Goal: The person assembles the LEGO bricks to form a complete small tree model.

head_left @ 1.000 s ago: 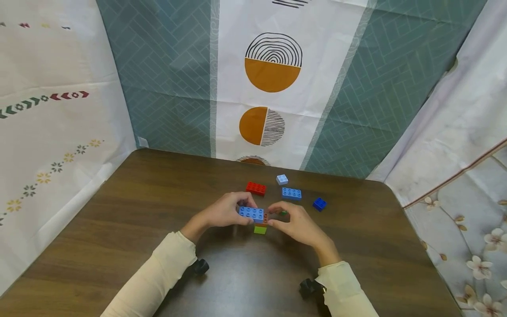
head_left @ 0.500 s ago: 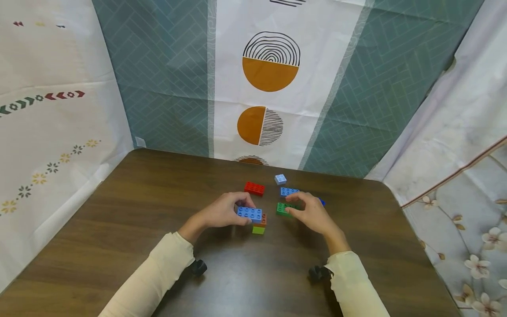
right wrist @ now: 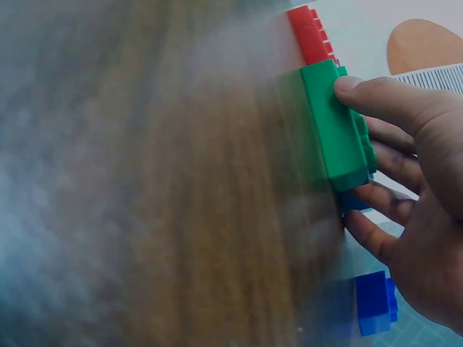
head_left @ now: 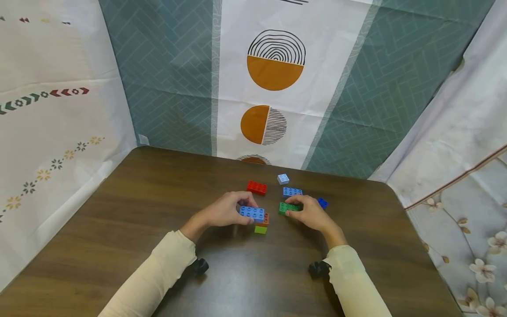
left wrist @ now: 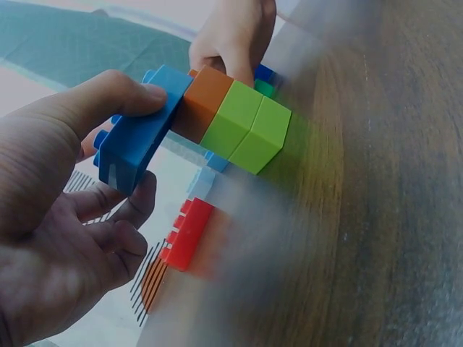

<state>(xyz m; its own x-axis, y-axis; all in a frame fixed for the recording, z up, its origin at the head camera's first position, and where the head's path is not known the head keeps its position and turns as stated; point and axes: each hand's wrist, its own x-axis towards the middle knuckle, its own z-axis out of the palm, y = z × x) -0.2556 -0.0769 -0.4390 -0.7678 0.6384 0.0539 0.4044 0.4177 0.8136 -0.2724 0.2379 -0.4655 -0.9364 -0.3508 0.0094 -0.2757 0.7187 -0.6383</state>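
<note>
My left hand (head_left: 225, 211) pinches a long blue toy brick (head_left: 251, 213) that sits on top of a small stack. Under it the left wrist view shows an orange-brown brick (left wrist: 206, 101), then lime green bricks (left wrist: 249, 130) at the bottom. To the right of the stack, my right hand (head_left: 314, 215) grips a green brick (right wrist: 333, 130) low at the table. Its thumb lies at the brick's near top edge, and the fingers reach behind, partly hidden by it in the right wrist view.
Behind the hands lie a red brick (head_left: 257, 187), a small pale blue brick (head_left: 283, 178) and another long blue brick (head_left: 292, 191). A small dark blue brick (head_left: 322, 203) is just beyond the right hand. All rest on a brown wooden table (head_left: 119, 220).
My right hand has moved away from the stack, to the right, and taken hold of the green brick. The left hand has stayed on the blue brick.
</note>
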